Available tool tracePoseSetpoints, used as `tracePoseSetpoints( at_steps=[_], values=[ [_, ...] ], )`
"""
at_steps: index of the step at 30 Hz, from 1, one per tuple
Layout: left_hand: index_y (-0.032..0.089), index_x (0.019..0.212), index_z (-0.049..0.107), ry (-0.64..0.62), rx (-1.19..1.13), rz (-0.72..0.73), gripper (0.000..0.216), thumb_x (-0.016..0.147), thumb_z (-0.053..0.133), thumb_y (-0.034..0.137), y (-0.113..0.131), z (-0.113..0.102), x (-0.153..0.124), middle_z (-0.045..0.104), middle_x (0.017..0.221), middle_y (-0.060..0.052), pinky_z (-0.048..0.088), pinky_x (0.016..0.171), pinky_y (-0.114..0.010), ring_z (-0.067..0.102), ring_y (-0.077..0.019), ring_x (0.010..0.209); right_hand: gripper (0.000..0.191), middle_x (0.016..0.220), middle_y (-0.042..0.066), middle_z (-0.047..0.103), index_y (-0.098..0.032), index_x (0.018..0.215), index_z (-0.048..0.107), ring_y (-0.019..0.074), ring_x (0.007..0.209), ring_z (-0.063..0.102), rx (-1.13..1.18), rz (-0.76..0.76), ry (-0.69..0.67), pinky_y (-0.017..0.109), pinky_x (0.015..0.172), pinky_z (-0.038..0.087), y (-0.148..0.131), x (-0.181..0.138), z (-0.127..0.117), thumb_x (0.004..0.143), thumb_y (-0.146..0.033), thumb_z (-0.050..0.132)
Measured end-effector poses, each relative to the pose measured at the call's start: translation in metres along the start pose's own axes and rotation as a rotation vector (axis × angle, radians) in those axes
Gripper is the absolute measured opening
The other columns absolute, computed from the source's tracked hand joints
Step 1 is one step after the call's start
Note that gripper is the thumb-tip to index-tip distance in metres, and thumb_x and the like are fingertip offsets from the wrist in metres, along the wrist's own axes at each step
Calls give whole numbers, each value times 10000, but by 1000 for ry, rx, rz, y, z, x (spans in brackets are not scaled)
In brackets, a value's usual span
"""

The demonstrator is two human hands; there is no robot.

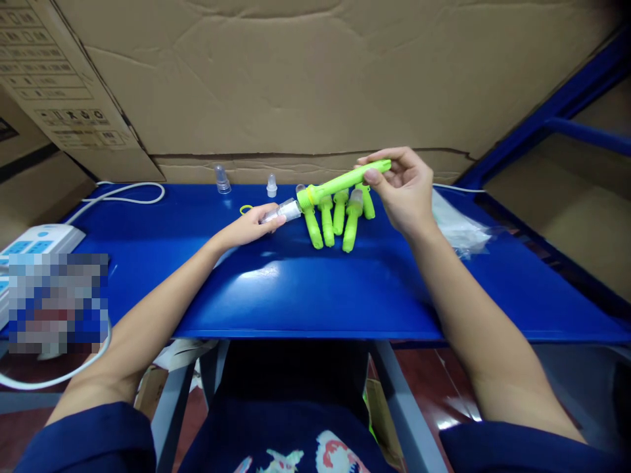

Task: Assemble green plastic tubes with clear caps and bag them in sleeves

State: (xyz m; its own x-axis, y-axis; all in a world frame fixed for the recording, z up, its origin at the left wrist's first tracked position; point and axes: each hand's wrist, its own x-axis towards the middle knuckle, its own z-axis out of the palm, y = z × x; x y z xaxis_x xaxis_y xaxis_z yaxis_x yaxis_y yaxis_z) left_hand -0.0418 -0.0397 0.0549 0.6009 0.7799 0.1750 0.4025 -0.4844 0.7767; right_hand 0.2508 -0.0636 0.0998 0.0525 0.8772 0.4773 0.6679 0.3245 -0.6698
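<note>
My left hand [256, 225] is closed around a clear plastic cap with a white part inside [290, 209]. In my right hand [407, 187], the thumb and fingers pinch the far end of a lime-green plastic tube [340, 184], which has a ring near its wide end. The tube's wide end meets the clear cap in the air above the table; I cannot tell whether they are joined. Just below lie several lime-green tubes with clear tops [351, 226], side by side. Near my left hand is a small lime-green ring [246, 209], partly hidden.
Two clear plastic caps, one larger [222, 180] and one smaller [271, 186], stand at the back of the blue table [276, 295]. A clear plastic bag [463, 226] lies at right. A white power strip [42, 246] with cables is at left. Cardboard [296, 79] walls the back.
</note>
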Motion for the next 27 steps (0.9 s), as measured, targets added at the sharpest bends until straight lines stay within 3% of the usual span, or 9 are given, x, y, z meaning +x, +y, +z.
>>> tracePoseSetpoints(
  at_steps=[5, 9, 12, 16, 18, 22, 27],
  values=[
    [188, 976, 585, 74, -260, -2, 581, 875, 651, 756, -15, 1, 5, 644, 904, -57, 486, 750, -291, 588, -152, 776, 620, 1514, 146, 590, -271, 1443, 548, 328, 1402, 610, -68, -31, 131, 419, 940, 640, -6, -3, 1, 1036, -729, 451],
    [204, 1037, 576, 324, -339, -71, 548, 933, 553, 741, -40, -20, 9, 655, 982, -76, 485, 704, -278, 594, -147, 779, 583, 1523, 129, 597, -334, 1456, 546, 349, 1425, 586, -49, -29, 200, 472, 946, 643, 0, 1, 0, 1033, -725, 461],
    [209, 985, 574, 448, -169, -150, 495, 1011, 397, 670, -60, -43, 6, 674, 1000, -102, 505, 728, -297, 628, -173, 822, 569, 1485, 144, 627, -320, 1470, 537, 344, 1389, 619, 31, -46, 198, 492, 974, 637, 2, 2, -2, 1046, -692, 460],
    [178, 1198, 599, 577, 215, -239, 401, 960, 575, 500, -73, -58, 4, 727, 1062, -116, 526, 867, -353, 666, -211, 897, 549, 1473, 153, 637, -306, 1466, 544, 334, 1367, 639, 39, -28, 161, 468, 982, 636, -4, -1, -3, 1038, -648, 524],
    [173, 1209, 604, 622, 336, -274, 417, 895, 682, 435, -73, -57, 8, 737, 1063, -117, 522, 886, -367, 672, -229, 917, 539, 1467, 155, 640, -294, 1449, 556, 330, 1371, 637, 30, -25, 159, 461, 989, 633, -4, -1, -2, 1035, -638, 544],
    [170, 1035, 635, 610, 357, -299, 275, 856, 747, 347, -64, -54, 27, 731, 931, -98, 533, 863, -360, 682, -230, 858, 534, 1344, 135, 692, -263, 1321, 609, 302, 1302, 683, 197, -108, 225, 455, 1002, 633, 17, 8, 6, 999, -688, 593],
    [116, 1120, 667, 564, 430, -293, 304, 880, 733, 290, -59, -55, 50, 727, 977, -115, 548, 943, -400, 697, -253, 914, 499, 1153, 76, 728, -271, 1129, 641, 262, 1147, 741, 504, -307, 267, 435, 994, 645, 49, 21, 15, 878, -682, 775]
  ],
)
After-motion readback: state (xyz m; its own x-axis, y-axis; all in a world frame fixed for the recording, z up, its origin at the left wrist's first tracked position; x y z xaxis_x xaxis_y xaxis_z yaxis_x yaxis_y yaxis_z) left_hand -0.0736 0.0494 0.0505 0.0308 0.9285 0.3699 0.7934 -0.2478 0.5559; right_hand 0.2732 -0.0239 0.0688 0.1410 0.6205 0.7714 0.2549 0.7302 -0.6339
